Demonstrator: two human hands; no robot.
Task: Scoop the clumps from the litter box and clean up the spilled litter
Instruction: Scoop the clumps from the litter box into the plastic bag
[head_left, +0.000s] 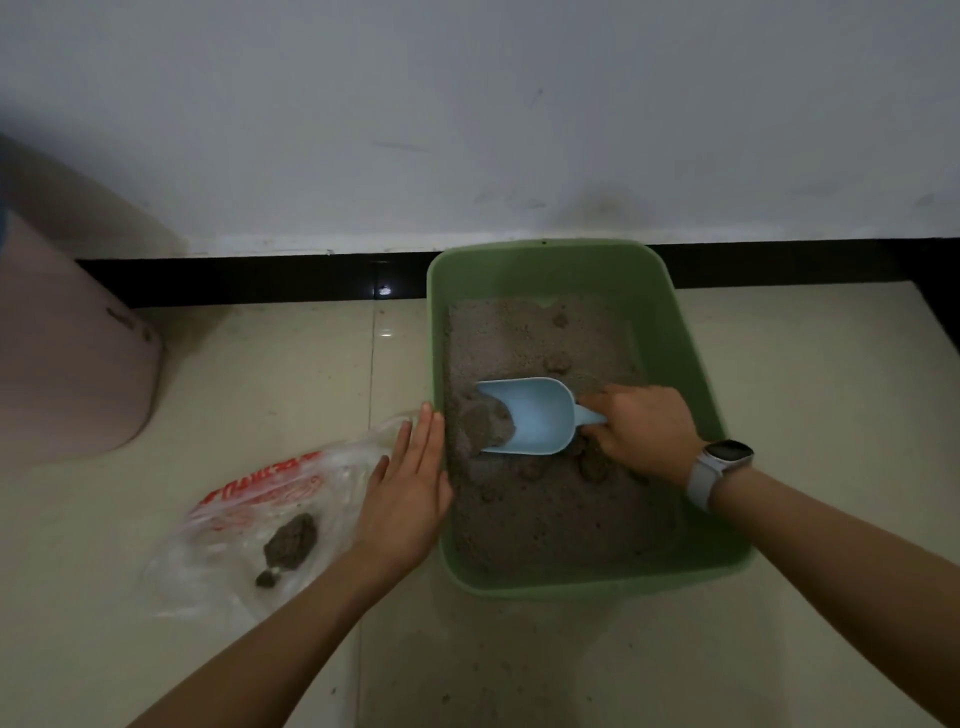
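Here, on a tiled floor (260, 395) against a white wall (467, 104), a person clears a litter box. At far left stands a pink bin (72, 364). Next lies a clear bag (249, 519) with red print, spread flat beside the box, apparently to receive waste; two clumps (291, 540) already sit on it. The left hand (410, 493) lies flat, fingers straight, against the outside of the left wall of the green box (691, 374), probably steadying it. Inside, a blue scoop (530, 415) rests in the grey litter (545, 509), its mouth turned left toward the bag and part-filled. The right hand (644, 431), a watch (719, 467) on its wrist, curls round the scoop's short handle. More clumps show in the litter near the scoop. Fine grit dots the floor in front of the box.
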